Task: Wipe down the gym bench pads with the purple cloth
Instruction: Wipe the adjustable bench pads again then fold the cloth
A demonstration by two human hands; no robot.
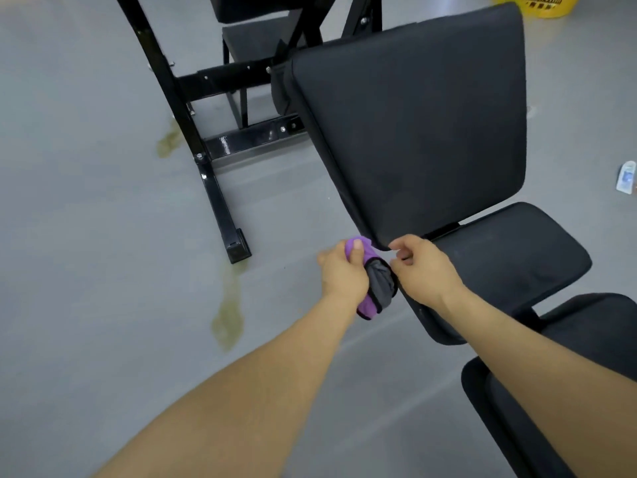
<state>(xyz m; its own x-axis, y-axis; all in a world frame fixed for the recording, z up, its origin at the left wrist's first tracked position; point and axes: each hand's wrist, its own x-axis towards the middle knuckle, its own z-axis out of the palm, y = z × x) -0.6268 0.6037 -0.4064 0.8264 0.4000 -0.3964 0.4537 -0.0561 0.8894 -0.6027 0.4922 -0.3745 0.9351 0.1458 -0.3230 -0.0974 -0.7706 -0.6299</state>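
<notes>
Head: black frame point(193, 139), yellow bucket point(537, 5) behind back pad point(413, 132).

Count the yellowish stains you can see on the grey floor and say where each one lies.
2. One stain lies left of the black frame's upright; the other stain trails toward the viewer from the frame's foot. More may be hidden under the bench.
</notes>
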